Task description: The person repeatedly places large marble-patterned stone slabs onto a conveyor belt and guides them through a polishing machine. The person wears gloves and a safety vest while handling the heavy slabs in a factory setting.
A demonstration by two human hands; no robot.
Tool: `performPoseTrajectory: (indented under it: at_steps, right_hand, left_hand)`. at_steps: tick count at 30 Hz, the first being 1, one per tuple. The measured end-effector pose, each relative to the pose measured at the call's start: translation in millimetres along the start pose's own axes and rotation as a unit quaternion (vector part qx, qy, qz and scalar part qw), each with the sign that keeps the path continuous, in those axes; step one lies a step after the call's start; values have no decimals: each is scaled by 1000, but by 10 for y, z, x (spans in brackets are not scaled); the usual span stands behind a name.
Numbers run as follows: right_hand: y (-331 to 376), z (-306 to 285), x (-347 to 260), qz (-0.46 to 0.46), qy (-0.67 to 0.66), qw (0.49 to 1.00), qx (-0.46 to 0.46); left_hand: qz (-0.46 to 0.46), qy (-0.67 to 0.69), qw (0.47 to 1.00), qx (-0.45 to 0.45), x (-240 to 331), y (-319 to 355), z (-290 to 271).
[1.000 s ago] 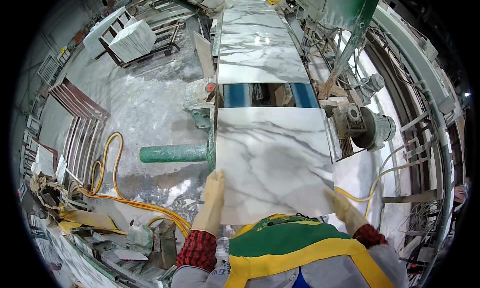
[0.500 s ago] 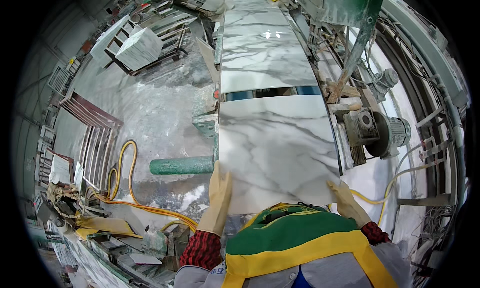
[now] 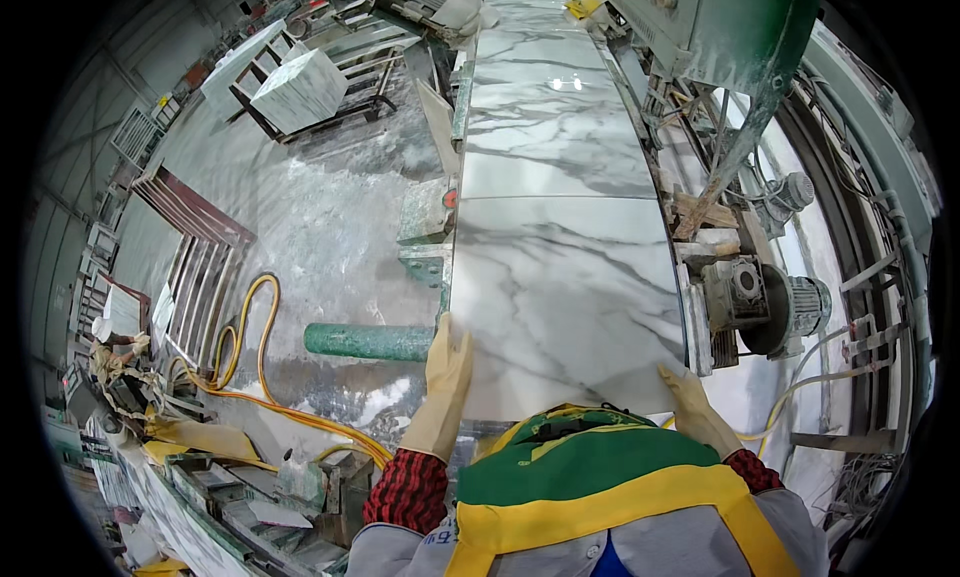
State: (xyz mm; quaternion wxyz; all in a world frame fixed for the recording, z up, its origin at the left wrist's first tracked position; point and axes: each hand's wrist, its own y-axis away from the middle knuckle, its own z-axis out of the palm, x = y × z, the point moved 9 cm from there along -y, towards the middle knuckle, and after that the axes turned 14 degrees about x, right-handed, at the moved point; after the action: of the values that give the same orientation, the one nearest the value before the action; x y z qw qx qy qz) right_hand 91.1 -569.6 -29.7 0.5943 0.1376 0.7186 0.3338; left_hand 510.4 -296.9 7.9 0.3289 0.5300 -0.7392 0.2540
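Evidently both gloved hands steady the slab at mid-frame: the left hand lies flat, fingers together, along its left edge, while the right hand cups the near right corner, keeping it square behind the next slab.

White marble slab (grey veins)
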Motion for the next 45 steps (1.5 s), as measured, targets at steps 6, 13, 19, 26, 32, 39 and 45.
performPoseTrajectory:
  at_steps: [6, 13, 19, 26, 32, 39, 45]
  right_hand:
    - [-137, 0, 10, -2, -21, 1000, 1]
    - [-194, -5, 23, 46, -39, 998, -30]
    - [-227, -63, -21, 26, 32, 999, -4]
    - [-464, -281, 185, -39, 105, 994, 15]
    - [-113, -155, 293, 132, -55, 985, -94]
    - [-217, -267, 1082, 69, -76, 981, -164]
    - [-104, -46, 911, 141, -194, 968, 74]
  left_hand:
    - [17, 36, 999, 21, -150, -128, 132]
    - [-30, 25, 998, 42, -149, -95, 166]
    - [-12, 48, 994, 95, -270, -130, 248]
    - [92, 1, 983, 157, -124, -186, 358]
    - [37, 8, 995, 88, -144, -263, 279]
    - [-110, 76, 989, -66, -517, 281, -33]
    - [-115, -3, 993, 7, -888, 244, 26]
